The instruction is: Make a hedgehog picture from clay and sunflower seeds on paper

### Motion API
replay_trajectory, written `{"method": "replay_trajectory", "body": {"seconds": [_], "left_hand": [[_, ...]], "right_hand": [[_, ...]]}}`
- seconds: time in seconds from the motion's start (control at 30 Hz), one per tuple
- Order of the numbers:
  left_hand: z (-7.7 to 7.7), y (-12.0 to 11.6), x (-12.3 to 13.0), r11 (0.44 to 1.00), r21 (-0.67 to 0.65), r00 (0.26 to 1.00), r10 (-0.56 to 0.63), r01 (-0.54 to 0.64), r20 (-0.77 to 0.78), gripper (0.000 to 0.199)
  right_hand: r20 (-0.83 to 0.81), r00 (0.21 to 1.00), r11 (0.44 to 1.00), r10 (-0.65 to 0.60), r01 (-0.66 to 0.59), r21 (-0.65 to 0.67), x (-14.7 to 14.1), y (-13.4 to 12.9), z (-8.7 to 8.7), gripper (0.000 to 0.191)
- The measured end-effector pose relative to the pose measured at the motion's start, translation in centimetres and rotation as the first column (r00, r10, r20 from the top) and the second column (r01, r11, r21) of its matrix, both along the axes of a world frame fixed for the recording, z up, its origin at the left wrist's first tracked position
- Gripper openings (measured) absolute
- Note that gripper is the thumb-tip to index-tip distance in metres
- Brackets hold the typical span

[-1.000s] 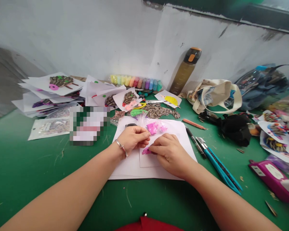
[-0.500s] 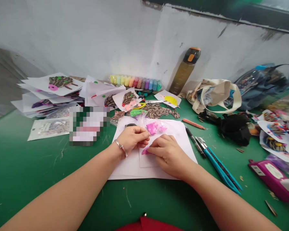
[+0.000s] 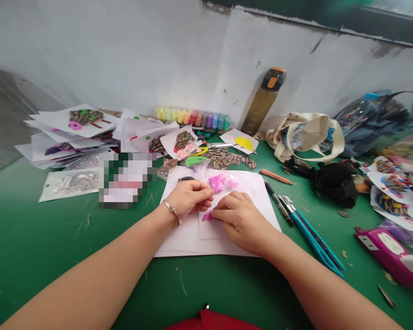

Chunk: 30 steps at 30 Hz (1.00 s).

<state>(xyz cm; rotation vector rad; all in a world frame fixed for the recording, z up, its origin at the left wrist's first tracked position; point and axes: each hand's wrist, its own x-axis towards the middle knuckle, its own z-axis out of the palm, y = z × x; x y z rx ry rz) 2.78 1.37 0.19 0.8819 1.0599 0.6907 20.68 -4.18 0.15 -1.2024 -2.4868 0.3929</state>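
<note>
White paper sheets (image 3: 179, 240) lie on the green table. Over them my left hand (image 3: 192, 200), with a silver bracelet at its wrist, is closed in a pinch; whatever is between its fingertips is too small to name. My right hand (image 3: 239, 220) rests on the paper, its fingers pressed together on a small piece of pink clay (image 3: 207, 215). Just beyond the hands, a larger lump of pink clay (image 3: 217, 183) sits on a clear wrapper. Striped sunflower seeds (image 3: 223, 158) are heaped behind the sheets.
Stacked pictures (image 3: 69, 151) stand at the left. Clay packs (image 3: 192, 118) and a bottle (image 3: 264, 101) are by the wall. Blue scissors (image 3: 313, 238), pens (image 3: 278, 203), a black strap bundle (image 3: 337, 183) and a magenta device (image 3: 392, 259) lie to the right.
</note>
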Motion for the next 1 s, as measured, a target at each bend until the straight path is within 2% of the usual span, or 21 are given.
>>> {"method": "replay_trajectory", "body": {"seconds": [0.37, 0.7, 0.8, 1.0], "left_hand": [[0.1, -0.1, 0.0, 1.000, -0.005, 1.000, 0.007, -0.007, 0.009, 0.026], [0.3, 0.0, -0.4, 1.000, 0.012, 1.000, -0.013, 0.013, 0.002, 0.029], [0.8, -0.1, -0.6, 1.000, 0.022, 1.000, -0.020, 0.020, -0.002, 0.028], [1.7, -0.8, -0.4, 0.999, 0.003, 0.998, -0.048, 0.048, 0.037, 0.030]], "right_hand": [[-0.004, 1.000, 1.000, 0.016, -0.016, -0.008, -0.1, 0.0, 0.0, 0.033], [-0.186, 0.972, 0.983, -0.141, 0.160, 0.092, 1.6, 1.0, 0.1, 0.032], [-0.230, 0.957, 0.971, -0.176, 0.207, 0.119, 1.8, 1.0, 0.8, 0.030], [-0.263, 0.940, 0.961, -0.218, 0.253, 0.109, 1.4, 0.4, 3.2, 0.025]]}}
